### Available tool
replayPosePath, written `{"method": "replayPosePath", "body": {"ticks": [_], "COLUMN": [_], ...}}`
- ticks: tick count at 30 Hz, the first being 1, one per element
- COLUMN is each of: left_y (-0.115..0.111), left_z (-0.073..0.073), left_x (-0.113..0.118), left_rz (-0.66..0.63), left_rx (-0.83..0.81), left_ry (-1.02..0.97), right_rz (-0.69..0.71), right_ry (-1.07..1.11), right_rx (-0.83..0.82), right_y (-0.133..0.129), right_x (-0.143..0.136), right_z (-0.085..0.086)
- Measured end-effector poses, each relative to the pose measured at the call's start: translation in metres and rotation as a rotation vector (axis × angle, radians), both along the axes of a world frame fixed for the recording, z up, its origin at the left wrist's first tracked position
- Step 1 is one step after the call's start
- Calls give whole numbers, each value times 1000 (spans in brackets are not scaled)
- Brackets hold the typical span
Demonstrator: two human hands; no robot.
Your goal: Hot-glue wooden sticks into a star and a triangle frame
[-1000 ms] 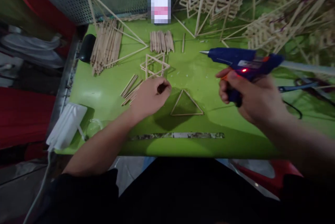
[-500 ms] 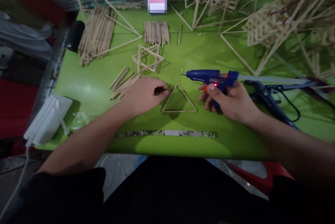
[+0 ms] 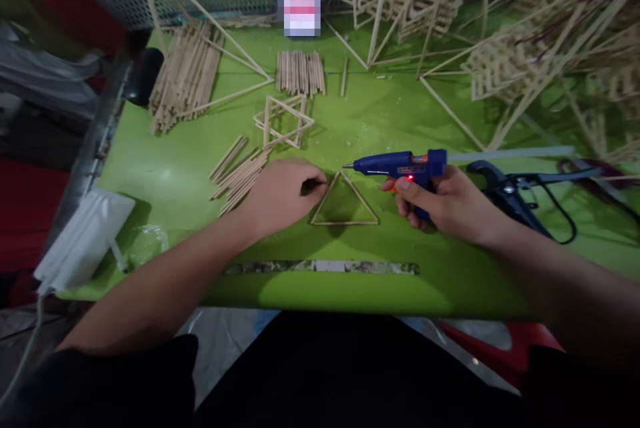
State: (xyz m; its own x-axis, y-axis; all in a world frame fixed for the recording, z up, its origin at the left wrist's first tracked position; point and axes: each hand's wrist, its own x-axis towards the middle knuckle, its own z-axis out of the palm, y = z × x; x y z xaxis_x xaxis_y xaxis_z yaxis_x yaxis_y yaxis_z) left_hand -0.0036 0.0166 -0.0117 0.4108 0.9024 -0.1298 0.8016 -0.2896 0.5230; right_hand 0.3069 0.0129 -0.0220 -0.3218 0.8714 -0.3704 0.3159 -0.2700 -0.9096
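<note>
My right hand (image 3: 440,205) is wrapped round a blue hot glue gun (image 3: 390,163) with an orange trigger and a lit red light. Its metal nozzle points left, close to the top corner of a triangle of thin wooden sticks (image 3: 345,223) lying on the table. My left hand (image 3: 285,195) is closed in a pinch at the triangle's left side; the fingertips partly hide that stick. Under and behind this hand lie several loose sticks (image 3: 240,178). A six-pointed star of sticks (image 3: 284,123) rests farther back.
Stick bundles (image 3: 187,78) and a shorter pile (image 3: 300,73) sit at the back of the green table (image 3: 165,168). Large stick frames (image 3: 500,75) crowd the back right. Dark-handled cutters (image 3: 515,198) lie right, a white power strip (image 3: 85,238) left.
The glue gun has moved down and slightly left, bringing its nozzle near the triangle's top corner. My left hand stays at the triangle's left side. The whole view has shifted slightly.
</note>
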Motion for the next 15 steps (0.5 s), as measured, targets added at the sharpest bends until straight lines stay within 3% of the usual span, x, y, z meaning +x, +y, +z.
{"method": "replayPosePath", "body": {"ticks": [15], "left_y": [-1], "left_z": [-6], "left_x": [3], "left_rz": [-14], "left_rx": [38], "left_ry": [-40], "right_rz": [2], "right_ry": [-60], "right_rx": [-17], "right_y": [-6], "right_x": [2], "right_z": [1]}}
